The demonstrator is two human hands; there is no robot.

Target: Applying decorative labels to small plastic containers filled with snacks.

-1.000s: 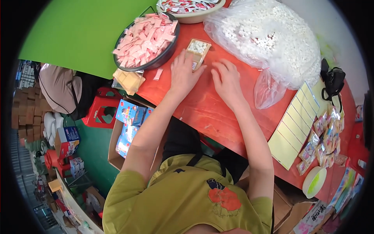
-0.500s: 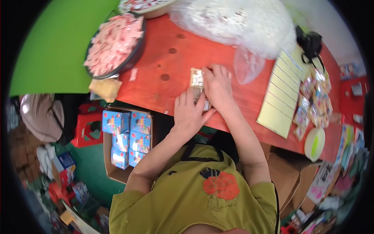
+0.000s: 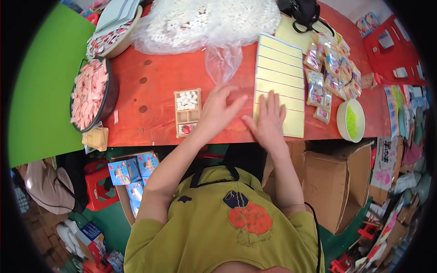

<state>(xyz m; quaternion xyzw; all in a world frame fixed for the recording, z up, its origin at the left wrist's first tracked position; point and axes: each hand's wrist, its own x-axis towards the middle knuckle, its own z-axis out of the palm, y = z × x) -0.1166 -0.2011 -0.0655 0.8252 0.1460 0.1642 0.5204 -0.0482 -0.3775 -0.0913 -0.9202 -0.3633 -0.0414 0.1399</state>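
Note:
My left hand [image 3: 217, 111] lies flat on the red table [image 3: 154, 77], fingers spread, just right of a small divided tray [image 3: 187, 112] with white pieces in its top compartment and a pink one at the bottom. My right hand [image 3: 269, 118] rests open on the near edge of a pale yellow sheet of strips [image 3: 279, 82]. Neither hand holds anything. A large clear bag of white pieces [image 3: 205, 20] sits at the far side of the table.
A dark bowl of pink wrapped pieces [image 3: 90, 93] and a second bowl [image 3: 114, 34] stand at the left. Small filled packets [image 3: 332, 75] and a white bowl with green contents [image 3: 350, 120] are at the right. Cardboard boxes [image 3: 337, 182] and blue cartons [image 3: 132, 168] sit below the table.
Both hands let go of the small tray, which now lies on the table to the left. They moved right, toward the yellow sheet. The view shifted right as well.

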